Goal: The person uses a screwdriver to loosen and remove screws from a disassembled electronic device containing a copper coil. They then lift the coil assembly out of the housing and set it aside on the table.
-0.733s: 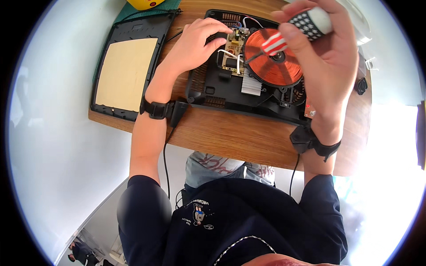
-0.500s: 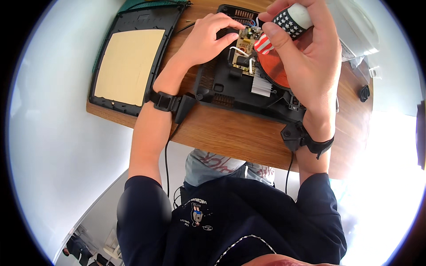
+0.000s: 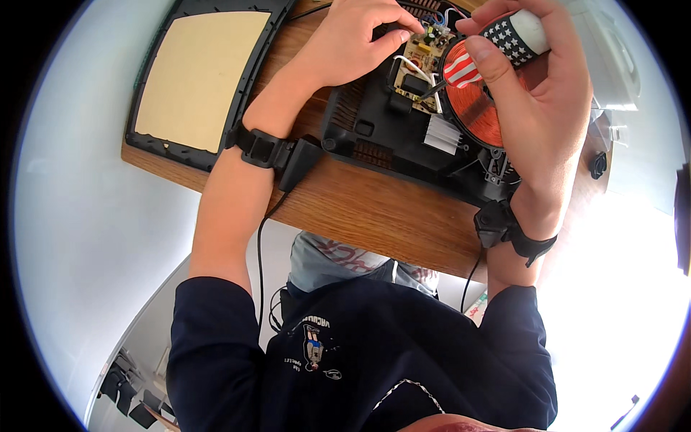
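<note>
An opened induction cooker base (image 3: 374,147), a black plastic shell, lies on the table under both hands. Inside are a round copper coil (image 3: 479,119), a tan circuit board (image 3: 410,90) and a finned metal heat sink (image 3: 442,135). My right hand (image 3: 536,97) grips a stubby screwdriver (image 3: 507,39) with a stars-and-stripes handle. Its dark shaft slants down over the board beside the coil; whether the tip touches a screw cannot be made out. My left hand (image 3: 353,43) reaches to the board's far left side, thumb and forefinger apart at its edge, with nothing visible between them.
At the left, a black-framed panel (image 3: 194,79) with a cream inner face lies on the wooden table (image 3: 374,216). A white appliance (image 3: 604,57) stands at the far right, near a small black object (image 3: 597,165). Cables hang from my black wrist straps (image 3: 263,147).
The whole view has shifted, so the cooker sits farther right. My right hand and screwdriver have moved slightly right and nearer over the base, uncovering more coil. My left hand stays at the board.
</note>
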A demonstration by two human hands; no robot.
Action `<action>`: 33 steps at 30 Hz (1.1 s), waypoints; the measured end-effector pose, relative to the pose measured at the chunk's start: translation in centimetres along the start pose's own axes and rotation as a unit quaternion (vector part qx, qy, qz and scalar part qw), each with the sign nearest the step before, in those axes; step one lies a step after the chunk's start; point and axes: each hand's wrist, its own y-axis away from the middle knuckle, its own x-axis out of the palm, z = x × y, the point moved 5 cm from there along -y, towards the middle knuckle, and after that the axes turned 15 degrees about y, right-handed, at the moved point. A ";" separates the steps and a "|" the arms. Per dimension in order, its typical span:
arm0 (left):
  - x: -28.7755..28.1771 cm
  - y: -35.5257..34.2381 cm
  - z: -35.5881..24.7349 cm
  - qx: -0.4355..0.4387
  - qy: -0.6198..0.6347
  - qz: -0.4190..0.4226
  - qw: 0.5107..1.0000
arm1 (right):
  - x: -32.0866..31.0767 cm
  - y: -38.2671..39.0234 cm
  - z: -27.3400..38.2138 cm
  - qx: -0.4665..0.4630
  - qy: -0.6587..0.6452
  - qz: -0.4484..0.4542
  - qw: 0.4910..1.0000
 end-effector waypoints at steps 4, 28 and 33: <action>0.1 -0.4 -0.2 0.001 0.012 0.006 1.000 | -1.4 -1.1 1.3 0.086 -0.052 0.066 0.993; -0.3 -0.3 -0.5 -0.008 -0.011 0.018 1.000 | -1.1 -0.9 1.1 0.038 0.041 0.015 0.998; -0.2 -0.4 -0.4 0.000 -0.015 0.022 1.000 | -0.7 -1.2 -0.8 0.031 0.007 0.012 0.999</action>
